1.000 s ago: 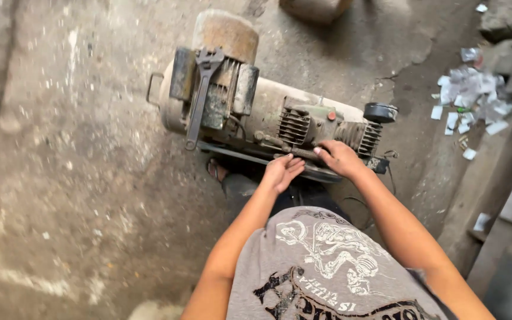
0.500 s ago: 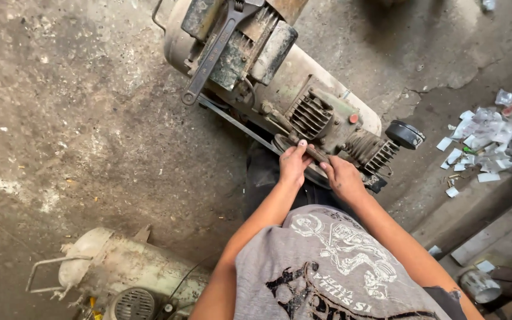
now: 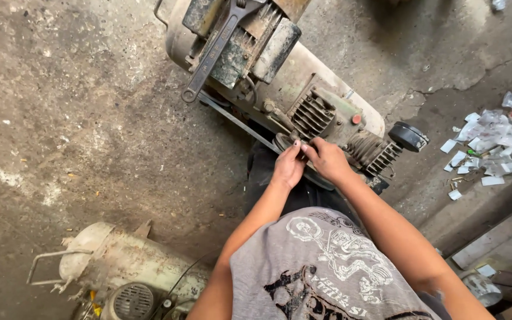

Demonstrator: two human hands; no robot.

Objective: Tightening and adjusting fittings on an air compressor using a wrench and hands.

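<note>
Two hands (image 3: 309,163) on one compressor (image 3: 303,89)

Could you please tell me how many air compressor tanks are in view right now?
2: a dirty beige compressor tank at top centre under both hands, and a rusty white compressor tank at bottom left. Others may lie out of frame.

Open concrete floor (image 3: 78,118) to the left of the compressor (image 3: 303,89): wide free passage. Both hands (image 3: 309,163) are crowded at the pulley, hemmed by cooling fins (image 3: 312,112) above and the belt (image 3: 238,121) running leftward. A large wrench (image 3: 214,53) lies across the motor top. A second tank (image 3: 120,266) blocks the lower left. Paper scraps (image 3: 481,148) litter the right; planks, possibly, beyond.
</note>
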